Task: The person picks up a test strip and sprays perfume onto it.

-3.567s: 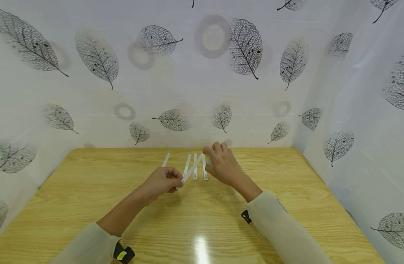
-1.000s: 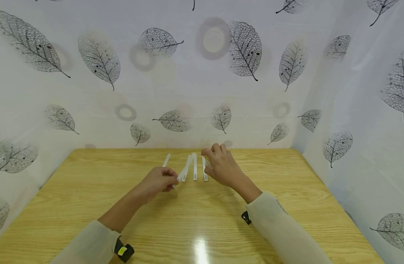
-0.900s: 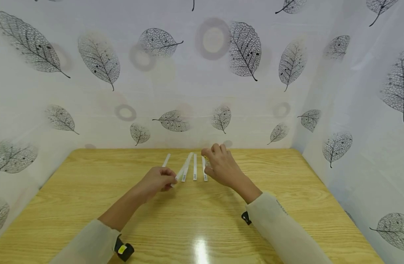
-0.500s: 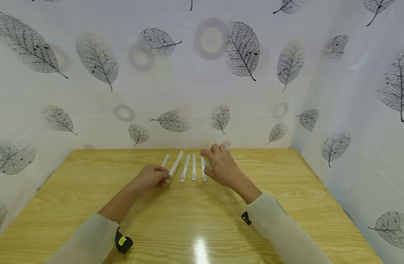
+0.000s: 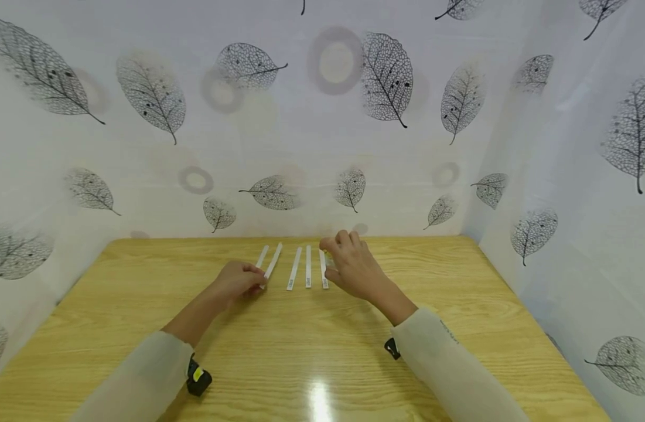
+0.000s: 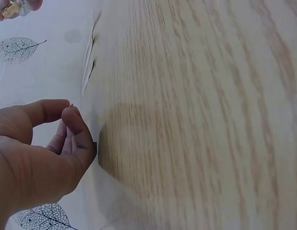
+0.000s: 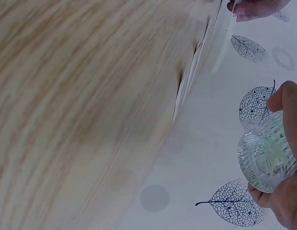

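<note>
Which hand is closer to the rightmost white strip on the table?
Right. In the head view, the right hand, holding a clear glass container, is just right of the rightmost white strip; the left hand, pinching another strip, is farther off to the left.

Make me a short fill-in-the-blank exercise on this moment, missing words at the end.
The strip pinched by the left hand is ____ in colour.
Counting that one, ____ such strips show in the head view.
The right hand holds a clear bottle before a backdrop printed with rings and dark ____.

Missing words: white; five; leaves.
</note>
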`<state>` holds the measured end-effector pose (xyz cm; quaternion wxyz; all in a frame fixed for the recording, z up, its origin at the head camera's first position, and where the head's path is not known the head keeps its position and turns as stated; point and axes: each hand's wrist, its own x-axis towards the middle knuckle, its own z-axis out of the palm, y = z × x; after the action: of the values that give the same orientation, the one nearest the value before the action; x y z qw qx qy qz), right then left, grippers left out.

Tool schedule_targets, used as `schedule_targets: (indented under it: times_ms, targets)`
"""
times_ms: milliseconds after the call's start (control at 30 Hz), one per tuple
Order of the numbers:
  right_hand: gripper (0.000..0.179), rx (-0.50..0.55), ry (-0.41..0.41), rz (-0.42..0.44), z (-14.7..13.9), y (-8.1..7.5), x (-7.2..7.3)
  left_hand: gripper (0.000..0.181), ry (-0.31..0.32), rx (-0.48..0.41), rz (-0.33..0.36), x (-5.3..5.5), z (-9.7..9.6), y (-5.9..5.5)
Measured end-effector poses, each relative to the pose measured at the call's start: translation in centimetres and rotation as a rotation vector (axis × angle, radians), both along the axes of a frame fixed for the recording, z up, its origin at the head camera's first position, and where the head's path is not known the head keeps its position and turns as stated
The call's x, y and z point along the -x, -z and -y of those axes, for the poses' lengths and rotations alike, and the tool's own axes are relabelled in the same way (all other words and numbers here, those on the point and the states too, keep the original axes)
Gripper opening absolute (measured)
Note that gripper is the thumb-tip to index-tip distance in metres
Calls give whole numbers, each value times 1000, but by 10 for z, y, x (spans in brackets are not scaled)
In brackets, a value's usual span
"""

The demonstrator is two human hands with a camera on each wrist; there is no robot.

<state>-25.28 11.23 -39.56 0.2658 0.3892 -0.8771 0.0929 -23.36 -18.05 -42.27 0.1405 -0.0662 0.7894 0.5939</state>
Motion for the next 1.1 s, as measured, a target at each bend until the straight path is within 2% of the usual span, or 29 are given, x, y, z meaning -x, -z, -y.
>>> schedule_targets:
  times_ms: [200, 400, 800, 1100]
  targets:
    - [51, 0, -1, 4, 0, 0, 0, 23, -21, -31, 17, 7, -1, 2]
    - [51, -3, -3, 4, 0, -1, 0, 22, -38, -49, 36, 9, -4, 1]
    - [51, -1, -2, 4, 1, -1, 1, 12, -49, 64, 18, 6, -10, -5]
    - [50, -1, -6, 12, 1, 0, 1, 14, 15, 128, -32, 8, -3, -7]
